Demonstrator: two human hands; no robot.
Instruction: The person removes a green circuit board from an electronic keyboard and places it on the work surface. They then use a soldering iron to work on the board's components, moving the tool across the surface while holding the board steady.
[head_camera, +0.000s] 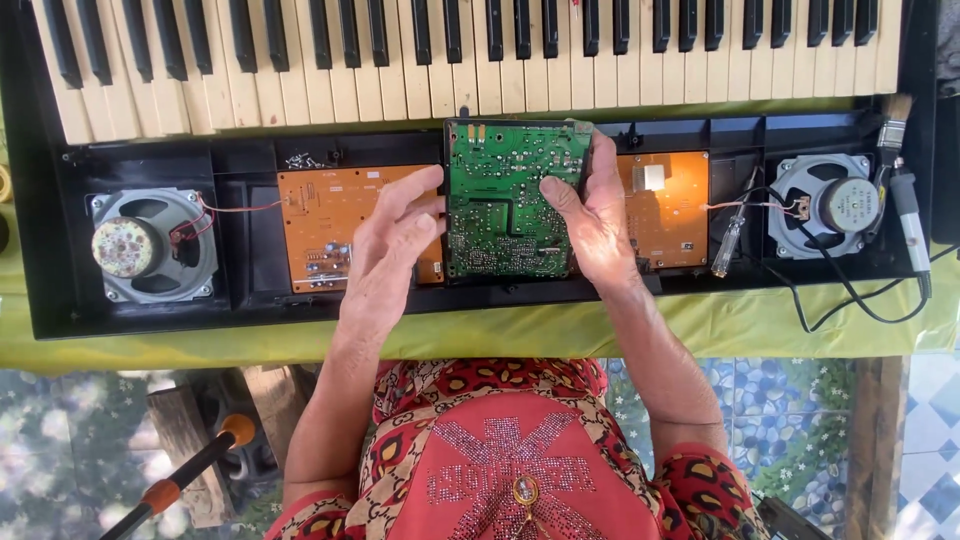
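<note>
Green fibreglass circuit board (510, 200), rectangular, solder side up, dense with silver tracks and joints: it sits at the middle of the opened black plastic keyboard case (60, 250), just below the row of cream and black keys (300, 60). My right hand (598, 215) grips its right edge, thumb across the face, fingers curled behind. My left hand (392, 235) is open, fingertips touching the left edge, holding nothing.

Progress, as I judge it: the case is already open and its insides bared; the green board looks raised from its seat, though I cannot tell whether it is fully free.

Also in the case:
- two orange boards, flat, matt, one to the left (325, 225) and one to the right (665, 205);
- two round grey speakers, left (150, 245) and right (825, 205), with thin wires;
- clear-handled screwdriver (728, 245);
- small bristle brush (895, 120).

Yellow-green cloth (500, 330) covers the table.
</note>
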